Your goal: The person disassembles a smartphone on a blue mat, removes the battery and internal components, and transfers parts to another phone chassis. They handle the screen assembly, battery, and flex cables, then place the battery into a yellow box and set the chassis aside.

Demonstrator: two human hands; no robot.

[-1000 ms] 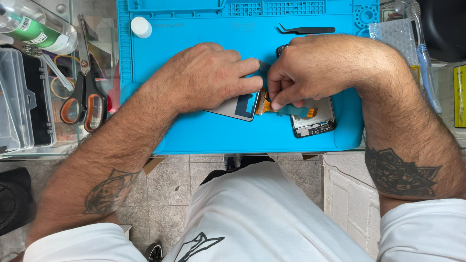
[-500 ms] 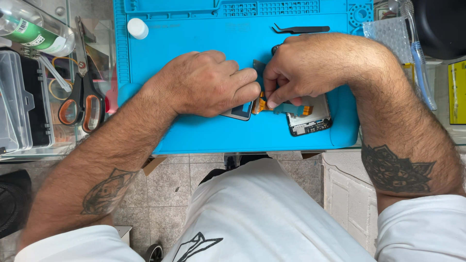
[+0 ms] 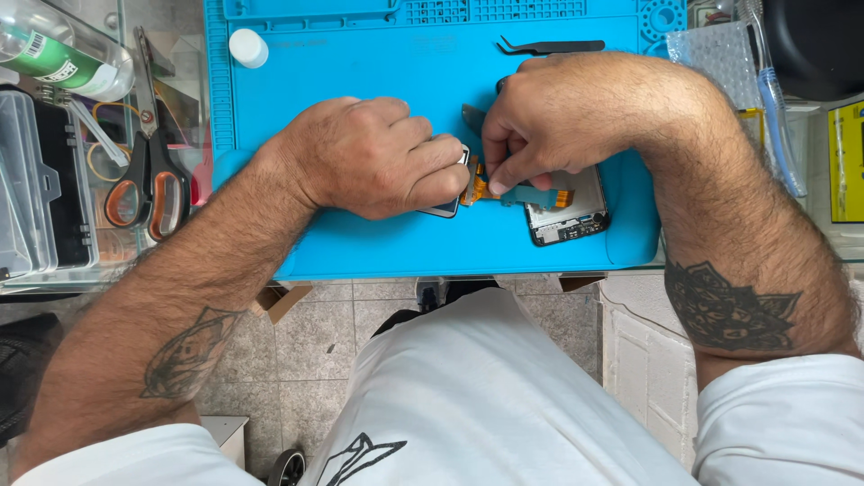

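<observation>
Two hands meet at the middle of the blue mat [image 3: 360,72] on the bench. At far left lie a clear plastic case [image 3: 36,180] and scissors [image 3: 144,180], set off the mat. The left hand [image 3: 369,157] is curled down over a phone screen panel [image 3: 447,209], its grip closed on it, likely to keep it steady; most of the panel is hidden beneath the fingers. The right hand [image 3: 549,117] pinches something small at the orange flex cable [image 3: 477,189] joining the panel to the opened phone body [image 3: 567,211]; what it pinches is too small to tell. Tweezers [image 3: 549,45] lie above.
</observation>
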